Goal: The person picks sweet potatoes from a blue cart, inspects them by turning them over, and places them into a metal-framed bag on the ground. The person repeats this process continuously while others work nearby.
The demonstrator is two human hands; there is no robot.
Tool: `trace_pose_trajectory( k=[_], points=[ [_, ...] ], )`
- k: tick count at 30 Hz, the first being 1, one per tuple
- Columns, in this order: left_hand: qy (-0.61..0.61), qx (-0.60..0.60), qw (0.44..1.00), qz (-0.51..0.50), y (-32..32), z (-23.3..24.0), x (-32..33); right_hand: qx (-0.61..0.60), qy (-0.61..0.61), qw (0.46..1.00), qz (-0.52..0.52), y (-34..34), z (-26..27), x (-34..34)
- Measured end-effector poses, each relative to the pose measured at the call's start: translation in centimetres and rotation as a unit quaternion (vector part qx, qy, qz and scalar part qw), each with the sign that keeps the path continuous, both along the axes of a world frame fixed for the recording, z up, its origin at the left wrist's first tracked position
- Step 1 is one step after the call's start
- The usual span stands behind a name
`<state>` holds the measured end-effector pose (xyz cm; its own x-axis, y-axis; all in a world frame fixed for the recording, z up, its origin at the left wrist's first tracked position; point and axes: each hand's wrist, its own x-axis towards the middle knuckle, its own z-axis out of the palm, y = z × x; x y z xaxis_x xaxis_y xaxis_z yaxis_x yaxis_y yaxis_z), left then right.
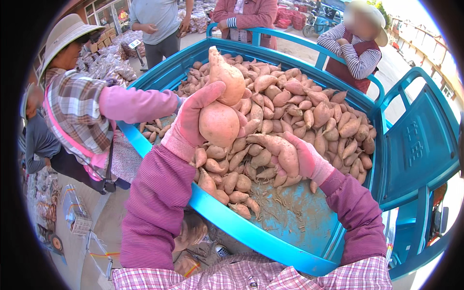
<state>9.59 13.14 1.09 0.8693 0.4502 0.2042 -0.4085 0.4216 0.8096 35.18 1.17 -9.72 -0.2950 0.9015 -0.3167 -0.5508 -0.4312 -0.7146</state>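
Observation:
Gloved in pink, my left hand [195,112] grips two large sweet potatoes, a tapered one [227,79] above a round one [219,124], raised over the load. My right hand [302,156], in a matching glove, holds a long curved sweet potato [279,148] just over the pile. Below both hands, a heap of sweet potatoes [322,119] fills much of a blue metal cargo bed [232,224]. Loose soil and rootlets lie on the bed floor [290,214] near me. My fingers are partly hidden behind what they hold.
A person [78,98] at the left reaches into the bed. Three people stand at its far side, one leaning on the blue rail [297,43]. A bagged sweet potato [192,230] and a crate [79,217] are on the ground. A blue seat panel [420,141] rises at the right.

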Motion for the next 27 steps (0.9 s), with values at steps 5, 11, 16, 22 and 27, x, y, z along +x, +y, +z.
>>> trace_pose_trajectory(
  k=[5,11,16,22,27],
  points=[
    [-0.185,-0.018,0.981,0.045,-5.5,-1.6,-6.3,0.001,0.098,0.994,0.048,0.6,1.7,-1.8],
    [-0.227,-0.098,0.945,0.213,-16.6,-9.8,-19.6,0.049,0.056,0.996,0.048,1.6,5.0,-9.3],
    [-0.195,-0.313,0.828,0.422,-31.7,-21.0,-28.1,0.182,0.028,0.974,0.132,0.1,8.8,-16.1],
    [-0.198,-0.468,0.620,0.598,-42.2,-29.9,-31.5,0.200,-0.043,0.954,0.220,0.2,11.3,-25.5],
    [-0.204,-0.488,0.482,0.698,-41.1,-30.6,-38.2,0.215,-0.083,0.919,0.319,0.8,11.2,-29.4]
  ],
)
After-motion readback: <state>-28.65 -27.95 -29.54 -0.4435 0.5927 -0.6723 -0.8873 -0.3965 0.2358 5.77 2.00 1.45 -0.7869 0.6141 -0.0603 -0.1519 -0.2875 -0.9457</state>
